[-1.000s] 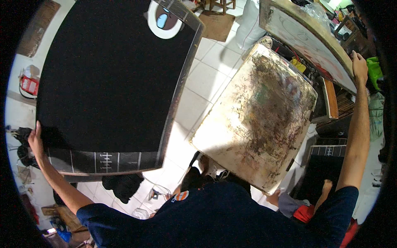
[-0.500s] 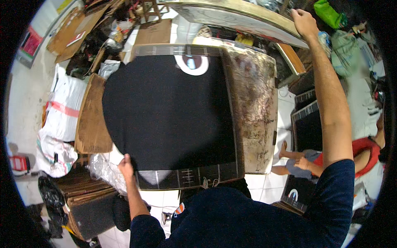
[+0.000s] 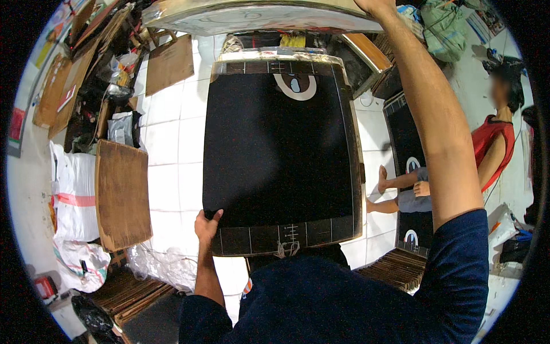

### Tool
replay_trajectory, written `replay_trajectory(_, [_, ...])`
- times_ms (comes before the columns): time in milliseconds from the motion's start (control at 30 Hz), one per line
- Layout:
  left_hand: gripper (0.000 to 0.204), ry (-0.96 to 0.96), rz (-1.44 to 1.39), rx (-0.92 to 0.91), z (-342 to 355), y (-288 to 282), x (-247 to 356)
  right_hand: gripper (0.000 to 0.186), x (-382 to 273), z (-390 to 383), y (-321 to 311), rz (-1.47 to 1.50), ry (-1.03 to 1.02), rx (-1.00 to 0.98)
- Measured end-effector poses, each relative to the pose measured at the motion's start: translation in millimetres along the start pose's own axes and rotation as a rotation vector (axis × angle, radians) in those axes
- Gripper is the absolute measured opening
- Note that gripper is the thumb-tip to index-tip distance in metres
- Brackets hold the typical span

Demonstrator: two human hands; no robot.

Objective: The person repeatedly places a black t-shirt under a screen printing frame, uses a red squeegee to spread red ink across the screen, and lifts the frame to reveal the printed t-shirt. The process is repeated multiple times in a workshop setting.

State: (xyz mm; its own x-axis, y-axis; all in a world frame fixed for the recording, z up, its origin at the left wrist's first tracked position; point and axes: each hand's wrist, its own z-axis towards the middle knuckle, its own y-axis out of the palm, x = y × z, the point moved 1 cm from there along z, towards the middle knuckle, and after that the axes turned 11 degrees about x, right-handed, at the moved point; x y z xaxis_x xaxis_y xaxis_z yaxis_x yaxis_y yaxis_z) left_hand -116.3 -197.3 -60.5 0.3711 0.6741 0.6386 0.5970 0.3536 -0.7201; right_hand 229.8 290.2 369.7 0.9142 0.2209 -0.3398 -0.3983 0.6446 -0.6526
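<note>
A black cloth with a printed white, brown and blue eye shape lies over a flat board marked with pale lines. My left hand pinches the cloth near its lower left edge, thumb on top. At the far side a raised wooden frame with a smudged pale screen stands tilted up. My right hand is closed on the frame's right end, its upper part cut off by the picture's rim.
At the right sits a person in a red top, legs stretched toward the board, beside more black printed panels. Brown boards and white sacks stand at the left. Crumpled clear plastic lies near stacked boards.
The cloth, earlier bulging out past the board's left side, now lies straight along it. The stained surface right of the board is now mostly covered. The view has shifted.
</note>
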Motion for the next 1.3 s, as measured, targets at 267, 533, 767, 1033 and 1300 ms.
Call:
replay_trajectory(267, [0.057,0.014,0.099,0.049,13,-4,41,0.042,-7,20,-1,-0.006,0.027,-0.016])
replay_trajectory(533, [0.073,-0.023,0.142,0.043,27,5,24,0.045,-11,33,-2,0.023,0.038,-0.014])
replay_trajectory(767, [0.079,0.114,0.428,0.067,31,18,35,0.045,-7,9,-7,0.017,0.065,-0.041])
replay_trajectory(1033, [0.082,0.345,-1.048,0.002,30,13,249,0.027,51,-145,29,0.208,-0.054,0.078])
replay_trajectory(1300, [0.097,-0.769,-1.381,-0.116,23,73,244,0.034,142,-307,97,0.306,-0.034,-0.388])
